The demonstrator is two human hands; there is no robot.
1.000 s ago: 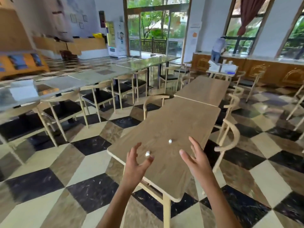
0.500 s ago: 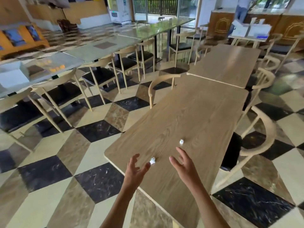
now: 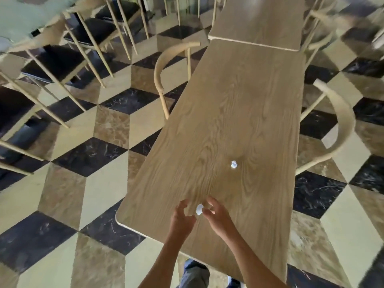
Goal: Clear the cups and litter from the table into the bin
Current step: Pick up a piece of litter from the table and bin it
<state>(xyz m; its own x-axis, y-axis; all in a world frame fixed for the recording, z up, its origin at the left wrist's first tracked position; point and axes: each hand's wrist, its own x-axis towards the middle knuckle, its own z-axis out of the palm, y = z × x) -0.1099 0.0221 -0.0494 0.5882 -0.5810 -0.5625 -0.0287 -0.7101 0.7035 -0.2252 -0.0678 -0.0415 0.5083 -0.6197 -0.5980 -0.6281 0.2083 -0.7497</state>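
Observation:
A small crumpled white paper scrap [image 3: 199, 209] lies near the front of the long wooden table [image 3: 239, 113]. My left hand [image 3: 181, 215] is just left of it and my right hand [image 3: 217, 217] just right of it, fingers curled toward the scrap from both sides; neither hand clearly holds it. A second white paper ball [image 3: 234, 164] rests farther up the table, untouched. No cup and no bin are in view.
A wooden chair [image 3: 166, 65] is tucked in on the table's left, another chair [image 3: 340, 125] on its right. A second table [image 3: 259, 19] butts against the far end. More chairs and tables stand at the left on the checkered floor.
The camera has tilted down and come closer to the table. Both hands have closed in on the near paper scrap from either side.

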